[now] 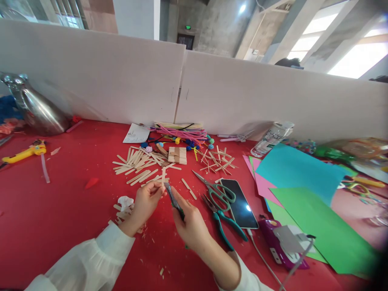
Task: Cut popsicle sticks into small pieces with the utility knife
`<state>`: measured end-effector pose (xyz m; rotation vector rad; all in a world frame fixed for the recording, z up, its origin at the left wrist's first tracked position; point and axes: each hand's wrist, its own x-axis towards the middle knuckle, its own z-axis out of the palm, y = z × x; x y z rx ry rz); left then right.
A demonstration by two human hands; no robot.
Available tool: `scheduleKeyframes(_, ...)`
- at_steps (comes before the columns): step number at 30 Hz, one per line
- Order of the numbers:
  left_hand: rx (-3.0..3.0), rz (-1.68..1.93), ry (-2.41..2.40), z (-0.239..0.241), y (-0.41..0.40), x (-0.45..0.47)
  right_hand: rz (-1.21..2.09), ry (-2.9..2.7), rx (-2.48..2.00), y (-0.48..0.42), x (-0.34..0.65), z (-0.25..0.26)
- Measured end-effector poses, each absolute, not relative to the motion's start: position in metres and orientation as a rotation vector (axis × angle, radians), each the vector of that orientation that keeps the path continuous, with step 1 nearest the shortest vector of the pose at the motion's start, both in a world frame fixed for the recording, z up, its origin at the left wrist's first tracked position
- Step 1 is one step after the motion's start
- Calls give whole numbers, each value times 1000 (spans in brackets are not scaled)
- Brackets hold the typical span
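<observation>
Between its fingertips my left hand (148, 204) pinches a wooden craft stick (163, 176), which points up and away from me. My right hand (189, 220) is wrapped round a utility knife (175, 199), its tip touching or very near the stick's side. Just beyond lies a spread of loose craft sticks (138, 161) with a bundled block of sticks (177, 155) beside it. Under my left wrist are more sticks and a crumpled white tissue (125, 202). Small wood shavings (161, 271) are scattered on the red table (69, 202).
Right of my hands lie scissors (216, 192), pliers (224, 220), a phone (239, 204), a purple device (280, 242) and coloured paper (303, 173). Pipe cleaners (182, 132) and a bottle (272, 139) stand before the white partition (121, 81). A yellow glue gun (24, 153) and steel jug (42, 109) are left.
</observation>
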<state>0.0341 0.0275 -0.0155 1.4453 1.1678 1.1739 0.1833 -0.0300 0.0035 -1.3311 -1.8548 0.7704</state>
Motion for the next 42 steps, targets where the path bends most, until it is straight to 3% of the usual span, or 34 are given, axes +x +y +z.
scheduleKeyframes(11,1634,1119,1270,-17,25,32,605,-1997,-1501,-33,182,0)
scheduleKeyframes(22,1781,1042,1387,-18,24,27,1500,-1310,-1331,-29,180,14)
scheduleKeyframes(30,1469,1162,1267,-12,29,36,1814,-805,-1040,-24,180,19)
scheduleKeyframes(36,1096,1042,1032,-9,29,42,1557,-818,-1071,-16,188,17)
scheduleKeyframes(42,1098,791,902,-5,22,42,1360,-887,-1254,-8,192,9)
